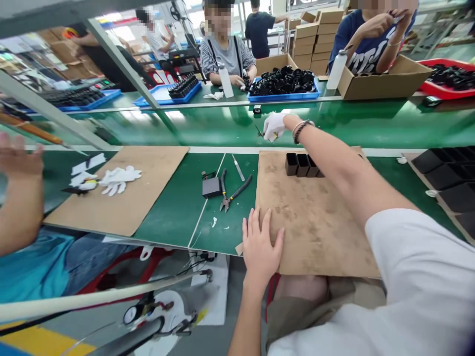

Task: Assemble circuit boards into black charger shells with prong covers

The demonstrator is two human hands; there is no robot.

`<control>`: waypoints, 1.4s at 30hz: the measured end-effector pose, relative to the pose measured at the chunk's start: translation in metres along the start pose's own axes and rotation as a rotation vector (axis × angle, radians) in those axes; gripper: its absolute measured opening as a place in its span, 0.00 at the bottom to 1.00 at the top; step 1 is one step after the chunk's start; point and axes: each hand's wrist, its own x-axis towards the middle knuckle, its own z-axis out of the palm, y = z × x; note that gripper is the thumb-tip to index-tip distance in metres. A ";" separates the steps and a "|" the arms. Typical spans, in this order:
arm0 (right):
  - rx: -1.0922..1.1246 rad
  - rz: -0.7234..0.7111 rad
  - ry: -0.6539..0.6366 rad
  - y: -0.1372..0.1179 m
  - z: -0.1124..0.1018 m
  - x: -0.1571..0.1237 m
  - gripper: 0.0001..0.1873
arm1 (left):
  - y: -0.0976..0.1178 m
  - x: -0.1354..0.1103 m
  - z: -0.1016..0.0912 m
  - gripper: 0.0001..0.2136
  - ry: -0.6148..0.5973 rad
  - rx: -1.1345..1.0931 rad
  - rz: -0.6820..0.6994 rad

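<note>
Reaching, in the head view, with the white-gloved right hand out over the green belt, beyond the far edge of the brown cardboard sheet. Curling the fingers inward, with a small dark piece at the tips and jutting out to the left; cannot tell whether clamped on it or merely touching. Resting the bare left hand flat across the sheet's left edge, on the near side, with fingers spread and gripping nothing. Showing the row of black open boxes on the near side of the right hand and somewhat to its right, near but apart, standing on the sheet's far part. Running left to right in its long axis, roughly along the belt's edge, and partly hidden by the right forearm. Lying closer to the right hand than to the left. Showing also, on the green tabletop left of the sheet, pliers with handles spread, a slim metal tool and a lone black box, all clear of both hands.
</note>
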 end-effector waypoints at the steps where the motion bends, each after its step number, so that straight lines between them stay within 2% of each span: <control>1: 0.033 -0.023 -0.014 0.001 -0.008 -0.016 0.19 | -0.001 0.000 0.000 0.22 0.004 -0.011 0.003; 3: 0.084 -0.062 -0.070 0.001 -0.018 -0.062 0.18 | -0.002 0.000 0.002 0.22 0.018 -0.029 0.014; 5: 0.073 -0.090 -0.149 0.001 -0.011 -0.121 0.15 | -0.004 0.000 0.004 0.23 0.034 -0.043 0.024; 6: 0.031 -0.089 -0.153 0.001 0.000 -0.153 0.12 | -0.004 0.000 0.005 0.23 0.040 -0.049 0.027; 8: -0.210 -0.074 -0.123 0.005 0.031 -0.212 0.06 | -0.005 -0.001 0.007 0.23 0.045 -0.067 0.028; 10: -0.272 0.060 -0.139 0.014 0.065 -0.260 0.08 | -0.005 -0.003 0.005 0.23 0.032 -0.096 0.019; 12: -0.217 0.178 -0.113 0.029 0.089 -0.293 0.16 | -0.004 -0.002 -0.001 0.22 -0.007 -0.153 0.018; 14: -0.137 0.185 -0.014 0.046 0.098 -0.311 0.22 | -0.003 0.004 -0.011 0.19 -0.060 -0.241 0.049; 16: -0.060 0.038 0.032 0.061 0.097 -0.320 0.20 | -0.001 0.020 -0.020 0.16 -0.095 -0.334 0.120; 18: -0.007 -0.166 -0.020 0.071 0.095 -0.320 0.20 | 0.001 0.048 -0.023 0.15 -0.117 -0.428 0.205; 20: -0.010 -0.278 -0.095 0.076 0.096 -0.315 0.21 | 0.005 0.086 -0.017 0.18 -0.190 -0.572 0.253; 22: -0.055 -0.286 -0.137 0.076 0.098 -0.309 0.18 | 0.010 0.127 -0.002 0.27 -0.232 -0.713 0.210; 25: -0.123 -0.234 -0.135 0.072 0.100 -0.307 0.16 | 0.021 0.181 0.025 0.49 -0.271 -0.857 0.049; 27: -0.166 -0.206 -0.115 0.068 0.098 -0.310 0.19 | 0.028 0.204 0.038 0.52 -0.325 -0.881 0.006; 29: -0.218 -0.207 -0.100 0.063 0.096 -0.313 0.22 | 0.032 0.214 0.046 0.47 -0.365 -0.902 -0.003; 31: -0.275 -0.212 -0.101 0.058 0.093 -0.312 0.23 | 0.032 0.213 0.046 0.39 -0.368 -0.922 -0.006; 33: -0.303 -0.204 -0.130 0.056 0.091 -0.308 0.18 | 0.030 0.202 0.040 0.34 -0.335 -0.931 -0.011; 37: -0.203 -0.187 -0.139 0.063 0.086 -0.295 0.13 | 0.030 0.152 0.009 0.36 -0.247 -0.928 0.028; 40: 0.200 -0.264 -0.013 0.072 0.084 -0.297 0.12 | 0.037 0.104 -0.019 0.36 -0.221 -0.930 0.107; 42: 0.557 -0.323 0.139 0.072 0.085 -0.307 0.12 | 0.044 0.076 -0.034 0.35 -0.230 -0.951 0.139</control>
